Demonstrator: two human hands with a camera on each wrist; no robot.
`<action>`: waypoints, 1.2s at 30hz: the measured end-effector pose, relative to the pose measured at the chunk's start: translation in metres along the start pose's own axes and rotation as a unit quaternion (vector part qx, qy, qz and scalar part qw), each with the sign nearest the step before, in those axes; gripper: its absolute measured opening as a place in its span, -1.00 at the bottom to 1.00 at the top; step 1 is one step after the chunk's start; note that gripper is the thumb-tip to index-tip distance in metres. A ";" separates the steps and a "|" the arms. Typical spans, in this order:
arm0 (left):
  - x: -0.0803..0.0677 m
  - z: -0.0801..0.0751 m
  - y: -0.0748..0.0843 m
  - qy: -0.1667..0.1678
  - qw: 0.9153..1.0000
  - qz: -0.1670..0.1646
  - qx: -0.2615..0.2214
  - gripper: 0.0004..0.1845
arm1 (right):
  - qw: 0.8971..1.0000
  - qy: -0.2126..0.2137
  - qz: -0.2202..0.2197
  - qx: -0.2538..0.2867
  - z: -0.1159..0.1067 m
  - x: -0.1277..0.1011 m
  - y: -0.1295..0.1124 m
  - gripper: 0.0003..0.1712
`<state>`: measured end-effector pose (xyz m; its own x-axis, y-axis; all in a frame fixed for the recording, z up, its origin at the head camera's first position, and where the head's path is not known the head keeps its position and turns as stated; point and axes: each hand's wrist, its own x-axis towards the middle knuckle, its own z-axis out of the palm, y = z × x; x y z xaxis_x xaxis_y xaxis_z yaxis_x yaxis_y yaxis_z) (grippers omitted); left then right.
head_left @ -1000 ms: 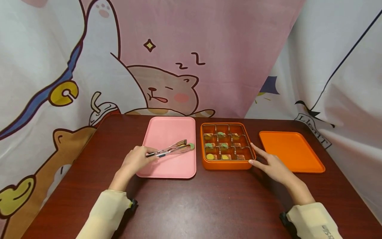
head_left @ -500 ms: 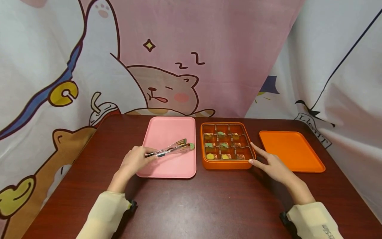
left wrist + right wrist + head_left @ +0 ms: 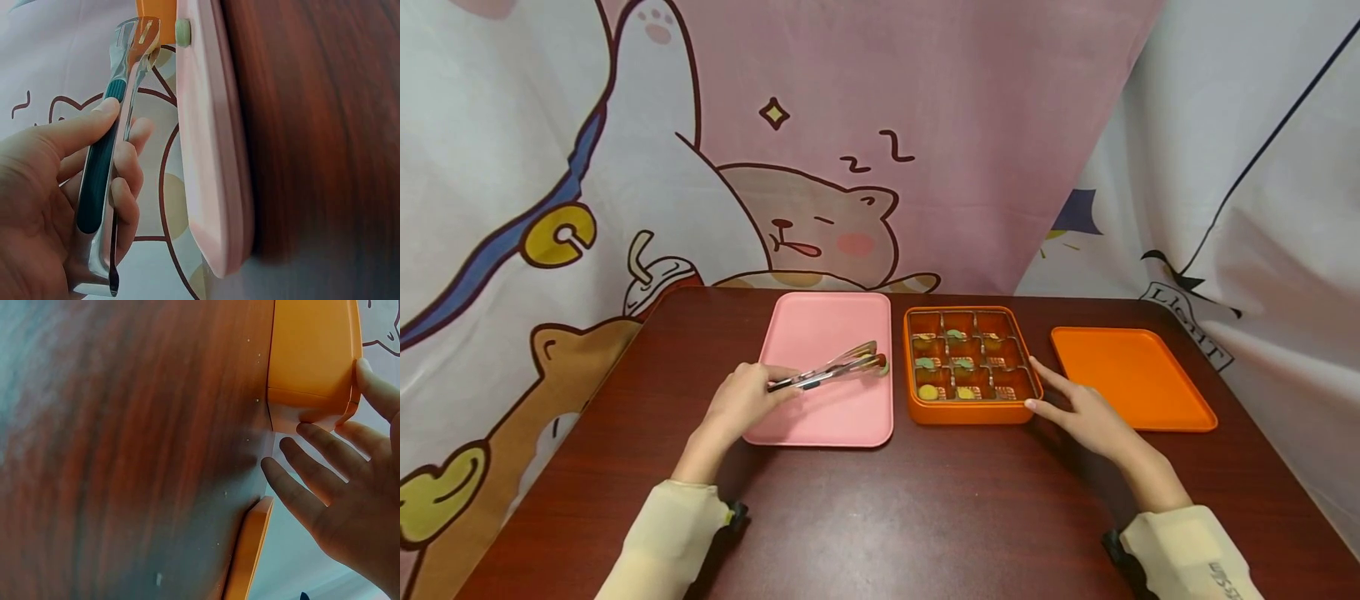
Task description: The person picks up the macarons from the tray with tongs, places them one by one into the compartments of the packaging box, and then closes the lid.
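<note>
My left hand (image 3: 747,402) grips metal tongs (image 3: 103,162) with a dark green handle panel, the thumb on that panel. Their tips hover over the right edge of the pink tray (image 3: 820,333). A small green round piece (image 3: 182,32) lies on that tray, apart from the tips in the left wrist view and partly covered by them in the head view. At the near right corner of the orange divided box (image 3: 973,414), my right hand (image 3: 1084,414) has its thumb on the rim and fingertips against the side, fingers mostly straight.
Inside the box, clear dividers make several compartments, some with green pieces (image 3: 955,335) or yellow pieces (image 3: 928,392). A flat orange lid or tray (image 3: 1131,375) lies right of the box. A patterned cloth (image 3: 970,150) hangs behind the dark wooden table (image 3: 880,508).
The tips of the tongs have risen slightly and now cover more of the green piece in the head view. My right hand and the box stay in place.
</note>
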<state>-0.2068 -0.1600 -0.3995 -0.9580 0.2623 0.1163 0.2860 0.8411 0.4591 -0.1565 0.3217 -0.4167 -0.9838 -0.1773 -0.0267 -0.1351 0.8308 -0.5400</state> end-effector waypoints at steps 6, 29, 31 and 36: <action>0.001 0.000 0.007 -0.002 1.000 0.002 -0.010 -0.68 | 1.000 0.001 -0.003 0.000 0.000 -0.001 0.000 -0.11; 0.015 0.002 0.044 0.008 0.998 0.056 -0.030 -0.68 | 1.000 0.000 0.000 0.005 -0.001 -0.001 -0.002 -0.11; 0.017 0.002 0.049 0.009 0.997 0.065 -0.027 -0.67 | 1.000 0.000 0.000 0.005 -0.001 -0.001 -0.002 -0.11; 0.022 0.007 0.061 0.005 0.996 0.084 -0.023 -0.67 | 1.000 0.000 0.002 0.003 -0.001 -0.001 -0.002 -0.11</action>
<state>-0.2105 -0.0995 -0.3749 -0.8966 0.3927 0.2046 0.4418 0.7625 0.4727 -0.1556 0.3201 -0.4148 -0.9843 -0.1743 -0.0280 -0.1311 0.8282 -0.5449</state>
